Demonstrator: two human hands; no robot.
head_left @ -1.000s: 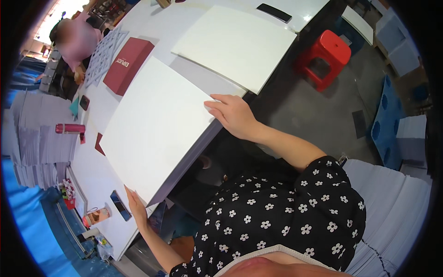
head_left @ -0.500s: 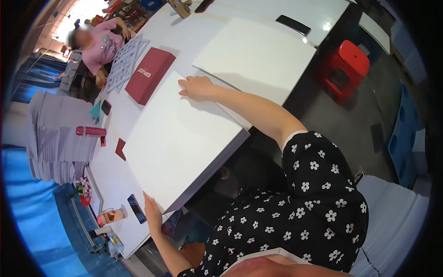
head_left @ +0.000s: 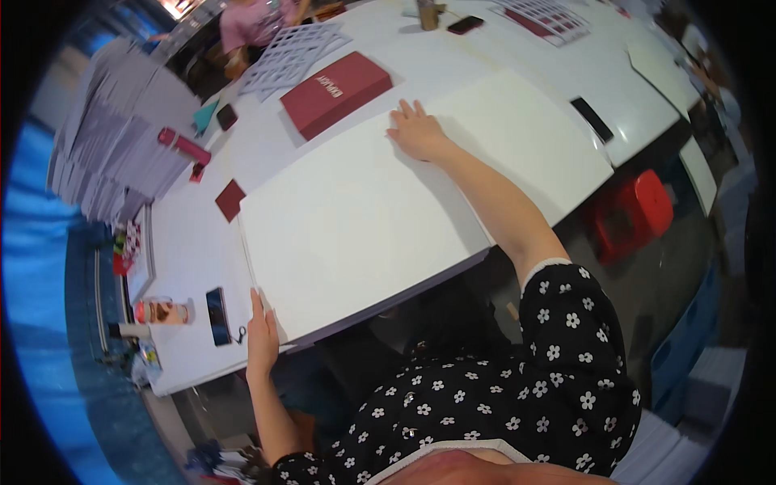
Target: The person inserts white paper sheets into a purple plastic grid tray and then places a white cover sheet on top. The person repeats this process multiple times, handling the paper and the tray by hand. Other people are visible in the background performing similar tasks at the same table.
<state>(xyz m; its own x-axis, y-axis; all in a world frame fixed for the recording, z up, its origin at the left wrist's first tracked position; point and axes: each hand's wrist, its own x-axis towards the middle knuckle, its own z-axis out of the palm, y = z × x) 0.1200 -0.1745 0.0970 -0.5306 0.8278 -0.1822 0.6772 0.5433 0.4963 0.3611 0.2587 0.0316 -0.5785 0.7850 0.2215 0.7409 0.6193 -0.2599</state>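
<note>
A stack of large white sheets [head_left: 347, 234] lies on the table before me, its layered front edge showing. My right hand [head_left: 418, 133] rests palm down at the stack's far right corner, fingers spread. Against the near left edge stands my left hand [head_left: 263, 331], with its fingers stretched out along the side of the sheets. Neither hand grips anything that I can see. Right of this stack, and close beside it, is another white sheet or pile [head_left: 533, 137].
A dark red box [head_left: 335, 93] and white lattice pieces [head_left: 293, 58] lie beyond the stack. At left are a tall paper pile [head_left: 121, 129], a pink flask [head_left: 184, 145] and a phone [head_left: 217, 317]. A red stool [head_left: 634, 214] stands right. Another person [head_left: 257, 24] is across the table.
My view has turned, so the table appears rotated. My right hand's fingers have spread from a more gathered pose at the far corner. The left hand stays at the near left edge.
</note>
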